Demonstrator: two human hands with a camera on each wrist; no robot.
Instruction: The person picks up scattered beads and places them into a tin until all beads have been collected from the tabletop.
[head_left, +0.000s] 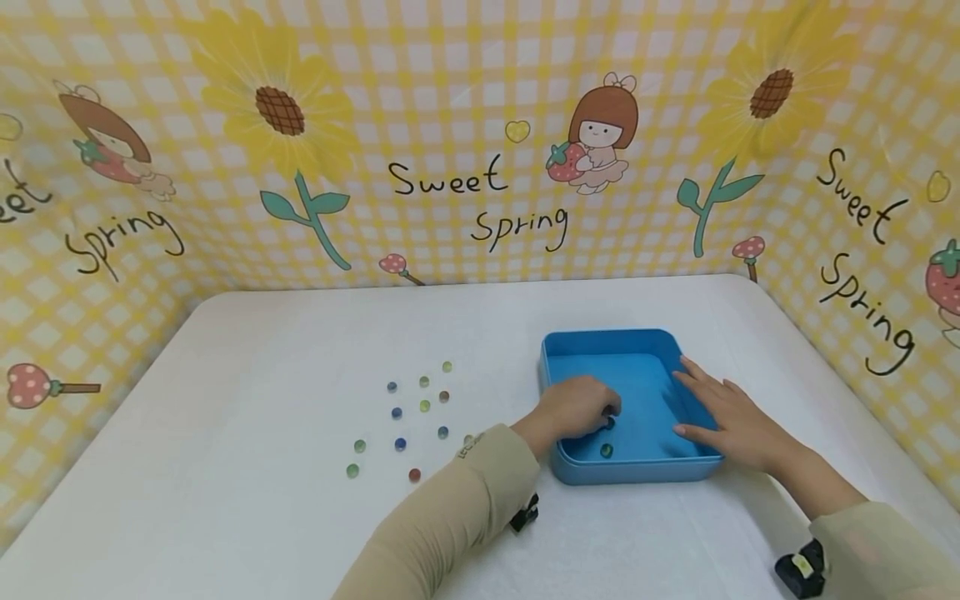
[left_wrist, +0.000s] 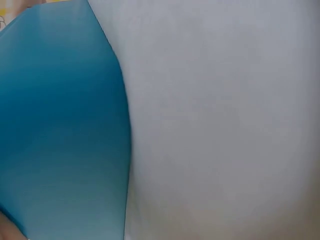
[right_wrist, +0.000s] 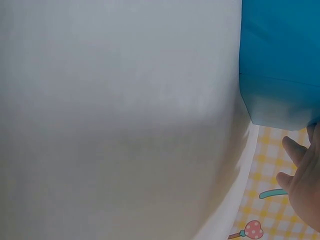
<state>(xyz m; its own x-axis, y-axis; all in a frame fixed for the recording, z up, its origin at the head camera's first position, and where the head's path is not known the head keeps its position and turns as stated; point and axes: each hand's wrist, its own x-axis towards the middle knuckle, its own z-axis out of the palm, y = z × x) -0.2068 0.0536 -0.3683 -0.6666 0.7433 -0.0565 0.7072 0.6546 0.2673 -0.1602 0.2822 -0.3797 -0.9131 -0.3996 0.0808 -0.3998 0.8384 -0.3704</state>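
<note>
A blue box with low walls stands on the right half of the white table. Reaching over its left wall, my left hand has curled fingers and pinches a dark marble low inside. A green marble lies on the box floor near the front wall. My right hand touches the box's right rim with spread, straight fingers. In the right wrist view, part of the right hand shows beside the box wall. The left wrist view shows mostly the box's outer wall.
Several glass marbles lie scattered on the table left of the box, among them a red marble, a blue marble and a green marble. My left forearm crosses near one marble. A yellow checked cloth surrounds the table.
</note>
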